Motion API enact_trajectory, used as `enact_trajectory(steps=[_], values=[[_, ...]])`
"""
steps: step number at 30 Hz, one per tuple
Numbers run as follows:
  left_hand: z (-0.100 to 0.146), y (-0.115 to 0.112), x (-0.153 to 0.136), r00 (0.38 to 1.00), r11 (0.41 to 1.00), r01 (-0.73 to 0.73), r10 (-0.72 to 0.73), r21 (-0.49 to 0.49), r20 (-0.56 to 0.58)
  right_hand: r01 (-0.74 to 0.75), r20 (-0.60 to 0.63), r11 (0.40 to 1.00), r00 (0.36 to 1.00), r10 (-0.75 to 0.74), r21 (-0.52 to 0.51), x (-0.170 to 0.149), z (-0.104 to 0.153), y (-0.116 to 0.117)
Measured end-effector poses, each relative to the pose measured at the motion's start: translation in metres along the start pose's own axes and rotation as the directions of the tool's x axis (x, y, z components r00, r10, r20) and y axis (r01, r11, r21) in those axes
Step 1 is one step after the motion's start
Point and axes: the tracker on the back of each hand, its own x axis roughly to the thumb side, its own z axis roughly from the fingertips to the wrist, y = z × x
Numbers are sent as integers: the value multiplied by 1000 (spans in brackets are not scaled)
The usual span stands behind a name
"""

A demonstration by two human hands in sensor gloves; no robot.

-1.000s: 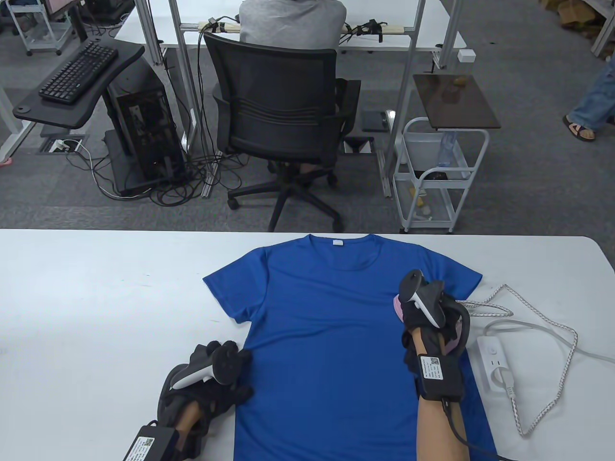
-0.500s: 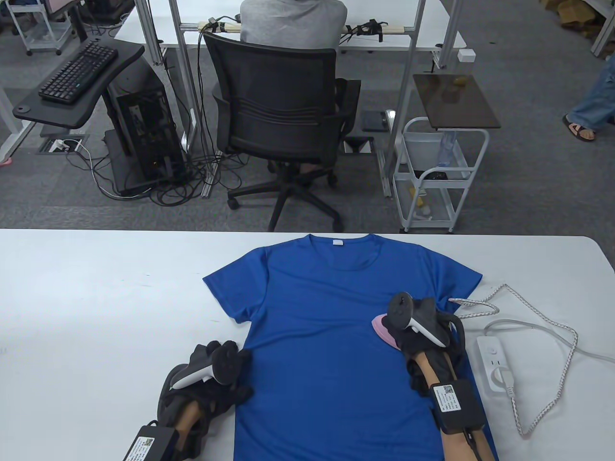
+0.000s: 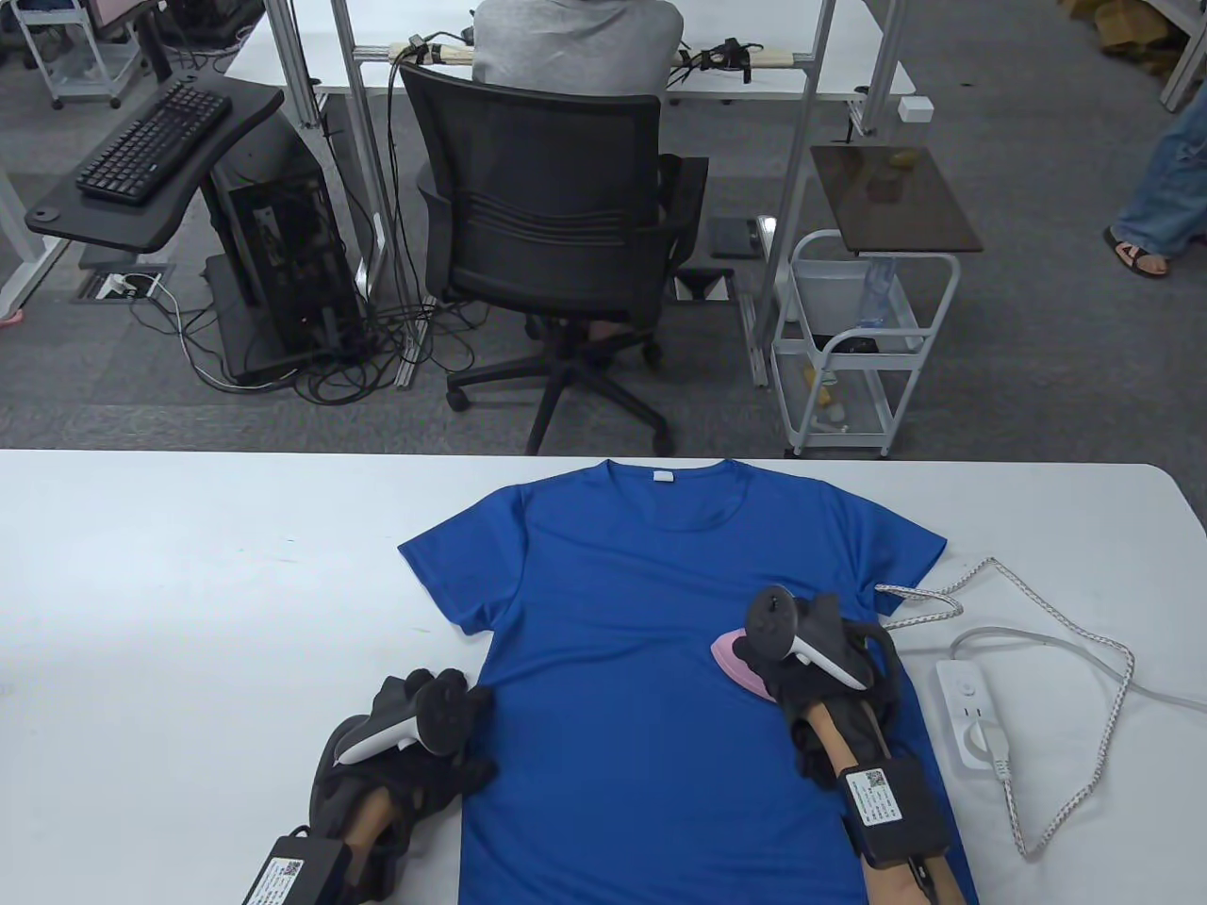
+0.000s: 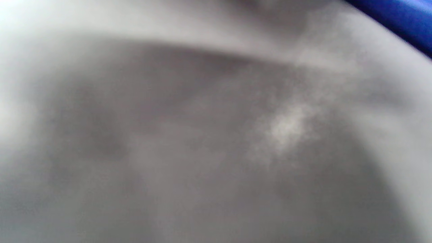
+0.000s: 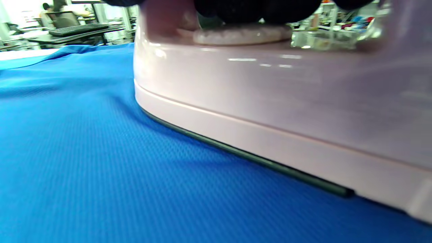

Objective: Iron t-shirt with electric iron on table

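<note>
The left hand [image 3: 415, 745] lies flat, fingers spread and holding nothing, on the desk [image 3: 189, 584] at the near left edge of the blue t-shirt [image 3: 651, 679]; its fingertips look to press the side seam, though the left wrist view is too blurred to confirm contact. To its right, across the shirt's body, the right hand [image 3: 820, 660] grips the handle of the pink electric iron [image 3: 740, 655], its fingers curled over the top. The right wrist view shows the soleplate flat on the fabric, nose pointing towards the left hand.

Just in front of the iron's nose a shallow crease runs across the shirt. If the iron is pushed over it without the cloth being drawn taut, I judge the fold could be pressed in rather than out. The left hand anchors only one edge, so a firm stroke towards it may bunch the fabric between the two hands. Letting the iron sit in one spot risks scorching this thin knit.

Right of the right hand, the braided cord [image 3: 1066, 622] loops loosely to the power strip [image 3: 971, 716] lying just beside the shirt. A long stroke leftwards could tighten it, drag the strip or pull the shirt's edge.
</note>
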Motion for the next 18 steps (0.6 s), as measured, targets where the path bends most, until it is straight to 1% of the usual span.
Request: enact_trajectory(steps=[3, 6, 13, 14, 18], values=[[0, 0, 0, 1000, 1000, -6, 6, -2, 1, -2, -39, 1000, 999, 2, -2, 4, -9, -1], [0, 0, 0, 1000, 1000, -9, 9, -3, 3, 18, -85, 1000, 996, -17, 7, 8, -24, -4], [0, 0, 0, 1000, 1000, -8, 8, -6, 7, 64, -215, 998, 975, -62, 0, 14, -63, -10], [0, 0, 0, 1000, 1000, -9, 9, -4, 7, 69, -239, 997, 968, -71, -16, 14, -69, -11], [0, 0, 0, 1000, 1000, -8, 8, -5, 7, 63, -303, 998, 951, -68, -26, 17, -81, -12]])
